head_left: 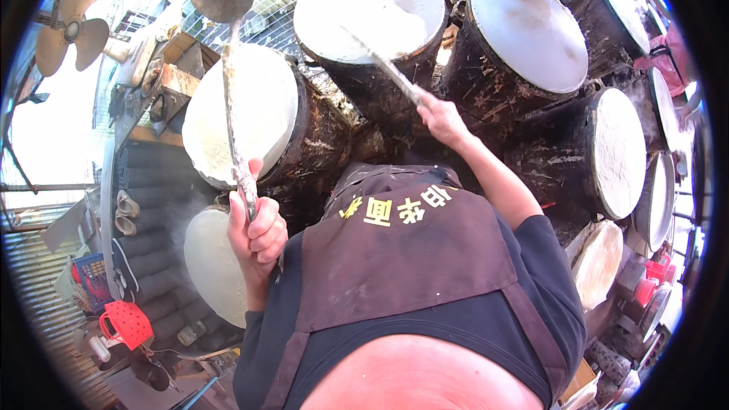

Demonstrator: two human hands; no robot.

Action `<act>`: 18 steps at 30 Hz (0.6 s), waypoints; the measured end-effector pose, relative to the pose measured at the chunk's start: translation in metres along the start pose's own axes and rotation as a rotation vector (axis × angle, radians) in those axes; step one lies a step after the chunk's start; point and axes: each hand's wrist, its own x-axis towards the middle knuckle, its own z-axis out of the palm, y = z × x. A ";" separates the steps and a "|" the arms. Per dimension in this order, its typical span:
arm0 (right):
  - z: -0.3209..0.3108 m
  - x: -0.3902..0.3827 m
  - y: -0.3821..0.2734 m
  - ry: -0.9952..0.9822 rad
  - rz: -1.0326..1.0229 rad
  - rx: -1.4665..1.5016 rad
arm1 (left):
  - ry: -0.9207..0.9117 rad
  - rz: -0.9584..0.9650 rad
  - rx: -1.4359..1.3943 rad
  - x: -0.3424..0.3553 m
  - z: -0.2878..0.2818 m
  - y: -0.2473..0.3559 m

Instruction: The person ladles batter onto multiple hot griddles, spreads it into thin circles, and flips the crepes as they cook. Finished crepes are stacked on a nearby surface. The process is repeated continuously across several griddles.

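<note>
My left hand (258, 231) is closed around the whitened handle of a long-handled ladle (230, 99), its round, greyish-brown head up at the far left. In my right hand (443, 118) I grip a pale stick (391, 72). The stick's far tip reaches over the white contents of the dark middle vat (372, 87); glare hides whether it dips in. Behind the ladle handle, white stuff with a smooth surface also fills the left vat (319, 125). Lower left, close to my left hand, lies another pale round top (213, 266), with haze around it.
More dark vats (554, 156) with pale tops curve round to my right. A fan (72, 30) hangs at the far left. Dark cylinders (148, 220) are stacked at left, near a red dotted jug (127, 324) and a blue basket (93, 281). A person in pink (672, 61) shows at the right edge.
</note>
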 end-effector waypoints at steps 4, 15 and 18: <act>-0.044 0.008 0.022 -0.014 0.023 -0.032 | 0.062 0.035 0.036 0.002 0.013 -0.013; -0.089 0.053 0.040 -0.140 -0.205 -0.243 | 0.105 0.088 0.106 0.020 0.037 -0.045; -0.102 0.070 0.050 -0.077 -0.222 -0.248 | 0.106 0.099 0.112 0.030 0.045 -0.051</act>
